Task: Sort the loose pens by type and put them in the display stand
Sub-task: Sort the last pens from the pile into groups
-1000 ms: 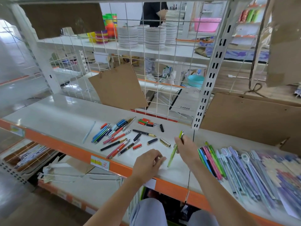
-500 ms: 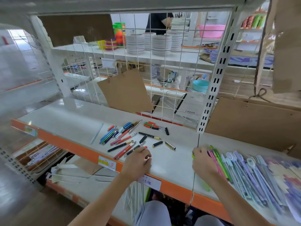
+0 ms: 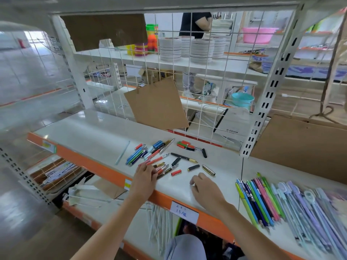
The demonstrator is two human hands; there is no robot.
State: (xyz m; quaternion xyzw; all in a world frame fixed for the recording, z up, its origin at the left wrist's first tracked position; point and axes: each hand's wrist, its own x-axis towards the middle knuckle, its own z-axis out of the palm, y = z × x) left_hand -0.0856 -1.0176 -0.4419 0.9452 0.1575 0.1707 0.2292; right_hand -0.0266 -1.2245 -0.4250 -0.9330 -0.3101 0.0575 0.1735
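A sorted row of slim coloured pens (image 3: 260,201) lies at the shelf's (image 3: 93,136) right, the loose pens (image 3: 161,156) remain scattered, left hand (image 3: 145,178) gripping a few, right hand (image 3: 204,190) loosely curled, empty, no display stand visible.

Glossy white shelf (image 3: 97,136), matt brown cardboard (image 3: 157,104), shiny gold-metal pen cap (image 3: 208,170).

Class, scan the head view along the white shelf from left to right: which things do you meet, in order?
Clear strip → blue pens → left hand → red cap → gold cap → coloured pen row → pastel pens.
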